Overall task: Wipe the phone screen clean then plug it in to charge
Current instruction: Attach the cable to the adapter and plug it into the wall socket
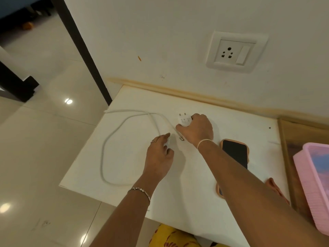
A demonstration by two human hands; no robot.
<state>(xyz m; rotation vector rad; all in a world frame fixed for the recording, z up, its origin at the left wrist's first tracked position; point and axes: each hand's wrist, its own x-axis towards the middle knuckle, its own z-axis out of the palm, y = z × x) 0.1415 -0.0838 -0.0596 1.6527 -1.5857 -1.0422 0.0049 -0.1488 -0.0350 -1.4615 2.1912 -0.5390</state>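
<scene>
A phone in a peach case lies screen up on the white table, partly hidden under my right forearm. My right hand is closed around the white charger adapter, whose two pins point toward the wall. The white cable loops across the table's left half; its metal plug end lies between my hands. My left hand rests on the table with fingers apart, fingertips at a white connector piece near the cable end. A peach cloth peeks out by my right arm.
A white wall socket with a switch is set in the wall above the table. A pink basket stands at the right on a wooden surface. Glossy tiled floor and a dark frame lie to the left.
</scene>
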